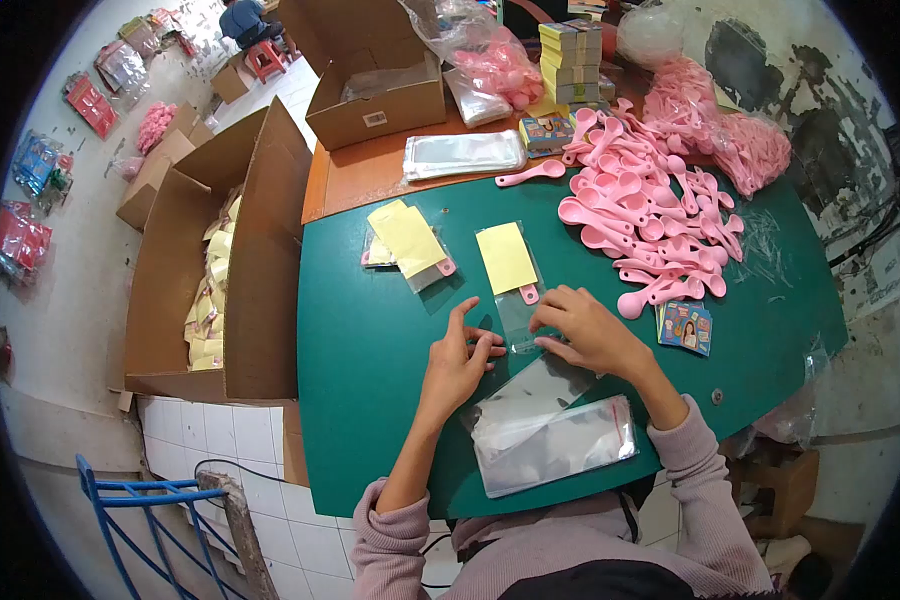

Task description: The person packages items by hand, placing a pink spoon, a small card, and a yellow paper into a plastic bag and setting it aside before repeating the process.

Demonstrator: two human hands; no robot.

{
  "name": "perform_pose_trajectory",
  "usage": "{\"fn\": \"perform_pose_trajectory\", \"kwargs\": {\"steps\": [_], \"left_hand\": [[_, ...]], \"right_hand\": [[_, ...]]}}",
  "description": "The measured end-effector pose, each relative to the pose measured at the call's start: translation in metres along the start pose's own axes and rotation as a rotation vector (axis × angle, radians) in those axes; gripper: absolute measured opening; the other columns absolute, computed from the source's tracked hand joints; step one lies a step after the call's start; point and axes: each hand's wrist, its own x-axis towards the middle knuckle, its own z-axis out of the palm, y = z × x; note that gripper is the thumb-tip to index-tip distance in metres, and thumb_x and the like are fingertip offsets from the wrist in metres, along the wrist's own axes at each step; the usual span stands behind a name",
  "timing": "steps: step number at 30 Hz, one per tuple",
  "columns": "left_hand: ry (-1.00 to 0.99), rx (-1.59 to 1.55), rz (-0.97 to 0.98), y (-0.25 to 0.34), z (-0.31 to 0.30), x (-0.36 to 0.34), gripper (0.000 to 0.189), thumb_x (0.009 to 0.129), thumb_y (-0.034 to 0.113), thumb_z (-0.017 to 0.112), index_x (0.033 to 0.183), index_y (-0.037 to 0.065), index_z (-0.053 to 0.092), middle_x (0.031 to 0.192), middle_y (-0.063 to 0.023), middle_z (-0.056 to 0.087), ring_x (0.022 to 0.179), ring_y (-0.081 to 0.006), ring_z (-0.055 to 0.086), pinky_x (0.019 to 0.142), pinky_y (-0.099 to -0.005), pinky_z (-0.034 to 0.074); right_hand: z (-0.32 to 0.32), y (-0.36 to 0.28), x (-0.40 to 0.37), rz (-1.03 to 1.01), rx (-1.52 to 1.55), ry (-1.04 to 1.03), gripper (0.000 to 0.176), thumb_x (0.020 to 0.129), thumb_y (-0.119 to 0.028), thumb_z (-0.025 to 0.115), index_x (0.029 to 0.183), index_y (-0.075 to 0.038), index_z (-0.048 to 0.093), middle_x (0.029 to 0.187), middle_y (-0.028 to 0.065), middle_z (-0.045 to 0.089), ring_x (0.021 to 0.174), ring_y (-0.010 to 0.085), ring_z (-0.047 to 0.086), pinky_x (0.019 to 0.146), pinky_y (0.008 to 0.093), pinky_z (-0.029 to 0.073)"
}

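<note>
A clear plastic bag lies on the green table in front of me, with a yellow card and a pink spoon inside, only the spoon's handle end showing. My right hand has its thumb and fingers closed at the bag's near end. On the other side, my left hand has its fingers apart, their tips by the bag's near left edge. Just below my hands is a stack of empty clear bags. Several filled bags with yellow cards lie overlapped to the left.
Pink spoons form a large pile at right, beside a small stack of picture cards. More clear bags and bundled cards are at the back. A cardboard box of filled packets stands left; another box sits behind.
</note>
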Motion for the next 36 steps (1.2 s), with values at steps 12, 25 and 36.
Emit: {"fn": "perform_pose_trajectory", "kwargs": {"steps": [12, 25, 36], "left_hand": [[-0.012, 0.037, -0.010, 0.001, -0.002, 0.001, 0.042, 0.091, 0.009, 0.042, 0.130, 0.005, 0.028, 0.088, -0.0140, 0.064, 0.081, -0.0189, 0.064, 0.065, -0.0282, 0.053], [0.045, 0.032, -0.011, 0.001, -0.002, 0.006, 0.037, 0.093, 0.016, 0.040, 0.129, 0.007, 0.031, 0.085, -0.0151, 0.065, 0.078, -0.0188, 0.065, 0.064, -0.0269, 0.051], [-0.046, -0.327, -0.115, -0.006, 0.003, 0.012, 0.040, 0.092, 0.015, 0.045, 0.128, 0.006, 0.032, 0.086, -0.0146, 0.064, 0.075, -0.0172, 0.064, 0.064, -0.0264, 0.052]], "right_hand": [[0.033, 0.000, 0.011, 0.081, 0.055, -0.133, 0.015, 0.076, -0.014, 0.060, 0.084, -0.005, 0.051, 0.086, 0.0104, 0.047, 0.084, 0.0274, 0.048, 0.074, 0.0360, 0.038], [0.038, 0.004, 0.006, 0.042, -0.063, -0.009, 0.015, 0.076, -0.015, 0.060, 0.084, -0.007, 0.052, 0.086, 0.0087, 0.049, 0.083, 0.0247, 0.049, 0.072, 0.0358, 0.036], [0.024, -0.004, 0.011, 0.009, 0.171, 0.026, 0.015, 0.077, -0.016, 0.059, 0.086, -0.006, 0.051, 0.086, 0.0089, 0.049, 0.086, 0.0252, 0.050, 0.074, 0.0363, 0.035]]}}
